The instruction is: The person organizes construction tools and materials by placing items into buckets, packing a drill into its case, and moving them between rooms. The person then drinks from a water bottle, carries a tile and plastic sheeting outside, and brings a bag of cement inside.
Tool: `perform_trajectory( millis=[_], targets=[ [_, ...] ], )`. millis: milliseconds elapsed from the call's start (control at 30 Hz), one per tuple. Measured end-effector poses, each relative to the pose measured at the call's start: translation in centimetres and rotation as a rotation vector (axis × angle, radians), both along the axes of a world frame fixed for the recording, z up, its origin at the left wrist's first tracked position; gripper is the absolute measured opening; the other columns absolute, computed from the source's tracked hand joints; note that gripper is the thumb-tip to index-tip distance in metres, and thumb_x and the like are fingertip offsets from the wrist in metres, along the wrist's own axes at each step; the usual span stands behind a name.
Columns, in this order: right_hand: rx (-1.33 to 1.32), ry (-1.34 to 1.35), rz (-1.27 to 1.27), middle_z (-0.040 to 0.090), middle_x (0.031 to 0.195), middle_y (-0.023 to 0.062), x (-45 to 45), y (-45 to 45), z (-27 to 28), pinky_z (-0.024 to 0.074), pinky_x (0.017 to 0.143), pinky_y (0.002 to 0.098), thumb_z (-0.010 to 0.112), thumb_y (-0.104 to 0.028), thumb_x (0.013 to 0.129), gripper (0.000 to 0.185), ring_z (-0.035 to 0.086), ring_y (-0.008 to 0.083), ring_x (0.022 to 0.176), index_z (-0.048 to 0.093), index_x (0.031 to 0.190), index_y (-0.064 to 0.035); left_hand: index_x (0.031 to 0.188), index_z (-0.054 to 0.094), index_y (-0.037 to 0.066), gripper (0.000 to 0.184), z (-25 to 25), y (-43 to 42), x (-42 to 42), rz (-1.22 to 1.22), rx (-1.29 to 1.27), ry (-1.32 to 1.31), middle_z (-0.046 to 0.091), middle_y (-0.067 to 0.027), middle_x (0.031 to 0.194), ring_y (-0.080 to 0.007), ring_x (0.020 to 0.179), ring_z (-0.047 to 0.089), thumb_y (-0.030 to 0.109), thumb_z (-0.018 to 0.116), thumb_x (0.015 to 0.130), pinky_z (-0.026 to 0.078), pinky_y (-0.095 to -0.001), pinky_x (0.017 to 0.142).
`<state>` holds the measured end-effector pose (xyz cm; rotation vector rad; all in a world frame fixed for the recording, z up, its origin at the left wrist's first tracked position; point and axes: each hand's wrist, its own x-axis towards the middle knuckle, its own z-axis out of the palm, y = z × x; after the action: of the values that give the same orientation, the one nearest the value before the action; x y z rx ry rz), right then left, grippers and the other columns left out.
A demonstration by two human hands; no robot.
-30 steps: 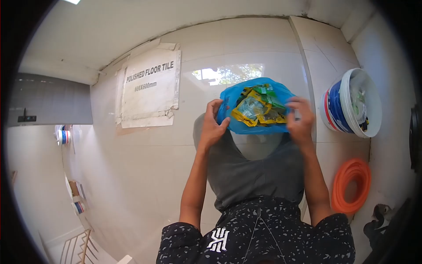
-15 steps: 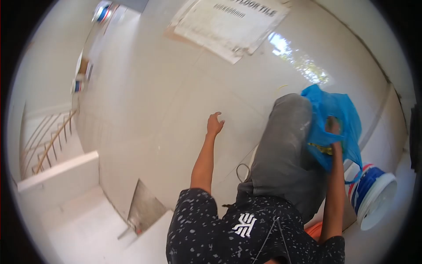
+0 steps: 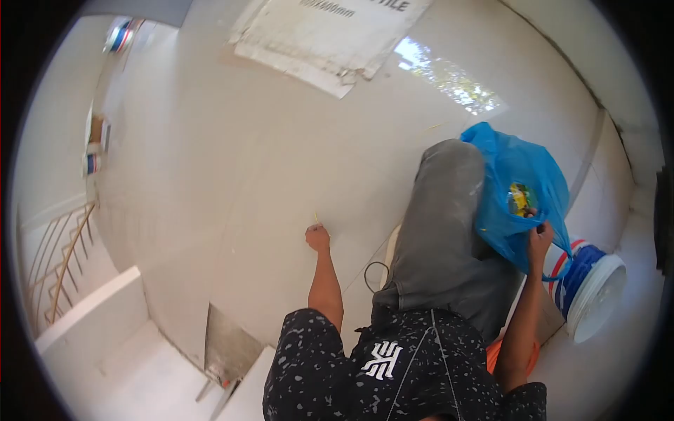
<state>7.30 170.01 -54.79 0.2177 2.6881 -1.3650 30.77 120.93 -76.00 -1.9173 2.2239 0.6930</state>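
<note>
Head view had your right hand [image 3: 539, 242] grasping the edge of the blue bag [image 3: 512, 158], yellow packets [image 3: 518, 200] inside it. Well left of the bag, your left hand [image 3: 318, 239] pinched a thin yellow strip [image 3: 316, 217]. Near the bag's right side was a bucket [image 3: 586, 291].

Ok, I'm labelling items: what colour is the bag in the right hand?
The bag is blue; it shows best in the current head view.

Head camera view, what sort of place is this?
Probably a building interior being finished or renovated: cardboard marked "TILE" lies on the glossy floor, with a bucket and a trowel-like tool also in view.
</note>
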Motion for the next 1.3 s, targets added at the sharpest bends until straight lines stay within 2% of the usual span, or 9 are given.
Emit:
perform_trajectory(
  millis=[233,400,600,700,833,967,1167,1233,1300],
  targets=[
    [-0.138,0.049,-0.117,0.056,0.081,0.0045,1.0,-1.4,1.0,0.0418,0.071,0.0234,0.054,-0.005,0.079,0.017,0.053,0.0108,0.075,0.056,0.093,0.0033,0.091,0.057,0.001,0.019,4.1,7.2,-21.1,-0.559,0.217,0.714,0.061,-0.0153,0.072,-0.0302,0.066,0.059,0.011,0.059,0.075,0.046,-0.0357,0.062],
    [-0.090,0.041,-0.175,0.058,0.082,0.0058,3.3,-1.5,3.7,0.0429,0.070,0.0236,0.055,-0.006,0.078,0.013,0.055,0.0120,0.076,0.058,0.089,0.0013,0.077,0.062,0.005,0.019,1.4,14.6,-32.8,-1.065,0.076,0.259,0.060,-0.0146,0.067,-0.0313,0.064,0.058,0.020,0.064,0.066,0.045,-0.0389,0.058],
    [-0.254,0.084,-0.236,0.058,0.085,0.0066,5.0,-1.9,4.2,0.0435,0.071,0.0241,0.055,-0.007,0.079,0.012,0.056,0.0129,0.078,0.059,0.088,-0.0004,0.073,0.063,0.005,0.022,-0.1,14.7,-33.1,-1.042,0.049,0.006,0.061,-0.0160,0.075,-0.0332,0.075,0.059,0.025,0.058,0.067,0.048,-0.0418,0.065],
    [-0.273,0.107,-0.261,0.059,0.084,0.0074,5.0,-2.6,5.2,0.0439,0.071,0.0248,0.055,-0.005,0.078,0.012,0.057,0.0145,0.077,0.059,0.088,0.0000,0.078,0.062,0.002,0.019,1.2,11.6,-33.1,-0.941,0.101,0.421,0.060,-0.0122,0.071,-0.0227,0.065,0.058,0.020,0.056,0.075,0.046,-0.0336,0.060],
    [-0.240,0.326,-0.129,0.060,0.083,0.0108,5.0,-5.5,8.1,0.0453,0.070,0.0295,0.055,-0.007,0.078,0.015,0.058,0.0213,0.077,0.058,0.091,0.0001,0.079,0.056,-0.002,0.016,20.2,13.2,-30.6,-0.759,0.436,1.054,0.052,0.0007,0.065,-0.0071,0.060,0.045,0.013,0.054,0.083,0.038,-0.0197,0.055],
    [-0.724,0.285,-0.068,0.060,0.086,0.0085,5.3,-10.6,10.6,0.0454,0.073,0.0316,0.050,-0.019,0.085,0.028,0.058,0.0225,0.079,0.049,0.106,0.0003,0.077,0.058,0.005,0.009,30.8,21.5,-24.4,-1.326,0.454,1.101,0.053,-0.0082,0.078,-0.0226,0.084,0.053,0.007,0.063,0.070,0.042,-0.0323,0.074],
    [-1.165,0.108,-0.551,0.052,0.072,0.0022,6.2,-9.9,7.5,0.0429,0.056,0.0219,0.039,-0.025,0.091,0.029,0.049,0.0102,0.060,0.043,0.109,-0.0024,0.097,0.059,0.009,0.041,32.8,29.2,-22.3,-1.863,0.107,0.932,0.044,-0.0143,0.116,-0.0307,0.111,0.037,0.009,0.070,0.058,0.028,-0.0424,0.092],
    [-1.089,0.382,-0.623,0.046,0.066,0.0001,4.7,-8.7,6.0,0.0369,0.048,0.0171,0.035,-0.023,0.093,0.026,0.042,0.0052,0.053,0.045,0.105,-0.0027,0.117,0.045,0.011,0.066,33.2,29.8,-21.9,-1.701,0.647,0.920,0.030,-0.0206,0.128,-0.0364,0.118,0.027,0.015,0.072,0.057,0.023,-0.0465,0.095],
    [-1.003,0.399,-0.583,0.050,0.071,0.0037,2.1,-7.1,4.4,0.0400,0.052,0.0193,0.038,-0.024,0.091,0.029,0.047,0.0089,0.058,0.044,0.107,-0.0005,0.128,0.028,0.012,0.085,30.7,28.9,-22.6,-1.746,0.496,0.919,0.017,-0.0237,0.132,-0.0398,0.122,0.018,0.021,0.074,0.057,0.021,-0.0478,0.096]
  ],
)
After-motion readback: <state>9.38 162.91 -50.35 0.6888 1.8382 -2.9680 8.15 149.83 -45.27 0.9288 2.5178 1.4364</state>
